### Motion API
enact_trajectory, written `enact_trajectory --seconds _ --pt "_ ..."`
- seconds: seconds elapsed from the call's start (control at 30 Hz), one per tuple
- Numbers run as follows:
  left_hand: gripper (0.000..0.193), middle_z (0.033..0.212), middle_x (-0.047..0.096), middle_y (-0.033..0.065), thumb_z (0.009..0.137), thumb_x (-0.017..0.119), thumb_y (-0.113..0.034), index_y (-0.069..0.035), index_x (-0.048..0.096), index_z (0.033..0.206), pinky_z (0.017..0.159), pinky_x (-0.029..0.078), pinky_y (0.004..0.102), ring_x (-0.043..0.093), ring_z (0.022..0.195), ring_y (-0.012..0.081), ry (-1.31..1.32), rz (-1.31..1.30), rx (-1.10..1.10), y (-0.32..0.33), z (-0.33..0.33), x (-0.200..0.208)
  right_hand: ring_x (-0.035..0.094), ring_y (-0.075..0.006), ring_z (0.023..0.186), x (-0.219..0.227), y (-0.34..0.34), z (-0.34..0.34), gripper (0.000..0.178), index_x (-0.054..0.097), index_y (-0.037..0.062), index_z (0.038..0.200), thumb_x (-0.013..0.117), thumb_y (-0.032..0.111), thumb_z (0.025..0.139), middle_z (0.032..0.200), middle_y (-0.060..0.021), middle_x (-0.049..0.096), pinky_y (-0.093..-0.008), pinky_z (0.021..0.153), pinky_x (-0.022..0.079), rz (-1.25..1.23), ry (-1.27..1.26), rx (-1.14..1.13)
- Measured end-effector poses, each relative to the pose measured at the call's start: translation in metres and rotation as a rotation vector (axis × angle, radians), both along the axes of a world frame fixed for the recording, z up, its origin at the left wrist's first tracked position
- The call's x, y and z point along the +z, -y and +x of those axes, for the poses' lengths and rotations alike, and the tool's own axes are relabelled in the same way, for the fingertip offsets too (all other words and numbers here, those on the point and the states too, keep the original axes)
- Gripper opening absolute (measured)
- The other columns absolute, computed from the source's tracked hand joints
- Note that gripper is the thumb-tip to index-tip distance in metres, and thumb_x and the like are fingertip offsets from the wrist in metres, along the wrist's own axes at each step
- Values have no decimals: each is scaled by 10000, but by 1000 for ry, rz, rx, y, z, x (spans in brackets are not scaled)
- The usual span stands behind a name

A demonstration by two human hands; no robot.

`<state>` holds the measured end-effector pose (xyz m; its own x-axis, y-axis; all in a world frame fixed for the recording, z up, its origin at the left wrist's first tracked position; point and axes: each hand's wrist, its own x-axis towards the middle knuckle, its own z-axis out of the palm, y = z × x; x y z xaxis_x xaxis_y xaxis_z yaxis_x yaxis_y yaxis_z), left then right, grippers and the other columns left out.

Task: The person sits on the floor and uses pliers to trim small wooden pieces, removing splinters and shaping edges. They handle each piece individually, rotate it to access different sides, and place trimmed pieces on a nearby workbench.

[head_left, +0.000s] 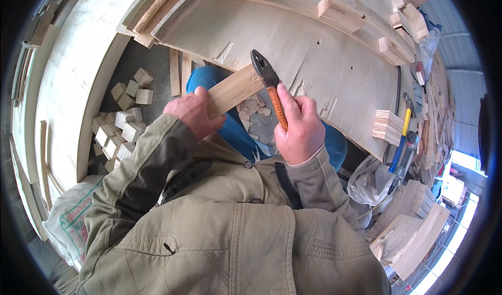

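My left hand (192, 113) is closed round the near end of a short flat wood block (234, 91), which slants up and to the right above my knees. In my right hand (302, 130) is a pair of pliers (265, 71) with dark jaws and orange handles, the fingers wrapped round the grips. The jaws point up and away from me at the block's far end, where the wood looks rough. Whether the jaws grip anything there I cannot tell. One handle is mostly hidden by my fingers.
A plywood worktop (334, 75) spans the far side, with stacked wood blocks (340, 15) along it. Cut blocks (120, 127) lie heaped at left beside a pale board (78, 59). At right are a yellow-and-blue handled tool (406, 122) and a plastic bag (368, 182).
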<state>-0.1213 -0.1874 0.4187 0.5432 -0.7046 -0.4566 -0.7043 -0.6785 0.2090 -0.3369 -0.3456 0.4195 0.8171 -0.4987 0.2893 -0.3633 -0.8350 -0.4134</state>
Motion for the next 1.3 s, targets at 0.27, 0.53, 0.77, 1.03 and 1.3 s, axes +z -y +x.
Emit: enact_trajectory --seconds 0.27,0.53,0.77,1.03,1.3 --pt "682 957 749 229 838 791 -598 14 596 1068 808 597 504 760 923 404 -12 -14 -6 -2 2 -1 680 -314 996 -9 -4 6 817 571 185 1549 736 -28 778 1145 -134 568 -421 809 602 75 -174 -19" --pt "677 961 744 225 840 791 -595 8 590 1074 806 596 502 755 915 397 -14 -10 -9 -2 2 -1 679 -326 965 6 -5 1 821 586 177 1534 722 -51 756 1123 -129 572 -427 802 598 -21 75 11" --pt "675 970 744 227 842 784 -595 9 598 1076 806 594 503 755 925 394 -5 -12 3 -4 -1 -1 682 -328 1001 -3 -6 1 825 582 179 1539 733 -41 758 1148 -139 573 -421 829 603 21 -70 -11" --pt "668 958 745 226 839 782 -588 11 598 1071 817 596 506 756 937 396 -24 -24 -9 -3 3 -2 684 -321 1000 -6 -7 6 822 582 172 1532 742 -41 754 1136 -132 580 -419 821 602 -12 109 17" --pt "657 948 745 227 840 789 -574 12 595 1063 802 597 506 757 912 402 -17 -9 -10 -2 2 -2 669 -313 901 14 -4 6 790 645 164 1473 722 -91 730 1090 -123 584 -431 765 578 -37 127 -31"
